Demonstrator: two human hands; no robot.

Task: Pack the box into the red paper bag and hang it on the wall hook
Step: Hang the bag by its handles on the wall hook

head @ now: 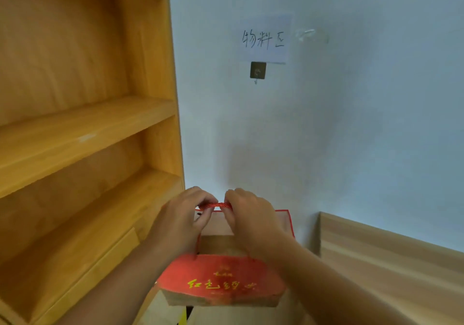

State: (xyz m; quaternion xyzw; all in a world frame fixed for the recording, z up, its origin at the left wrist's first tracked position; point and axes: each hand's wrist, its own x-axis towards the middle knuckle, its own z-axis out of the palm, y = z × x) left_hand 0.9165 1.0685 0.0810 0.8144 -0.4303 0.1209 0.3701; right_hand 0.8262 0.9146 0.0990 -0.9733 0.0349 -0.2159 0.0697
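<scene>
The red paper bag (221, 278) with gold lettering hangs in the air low in the middle of the view, its mouth open toward me. Inside it a brown box (218, 245) shows. My left hand (179, 220) and my right hand (252, 218) both pinch the red rope handles (218, 205) together at the top, fingers closed on them. The wall hook (257, 70), a small dark square plate with a metal hook, sits on the pale wall well above the bag and slightly to the right.
A wooden shelf unit (82, 129) fills the left side, close to my left arm. A handwritten paper label (263, 39) is stuck above the hook. A wooden panel (391, 254) stands low on the right against the wall.
</scene>
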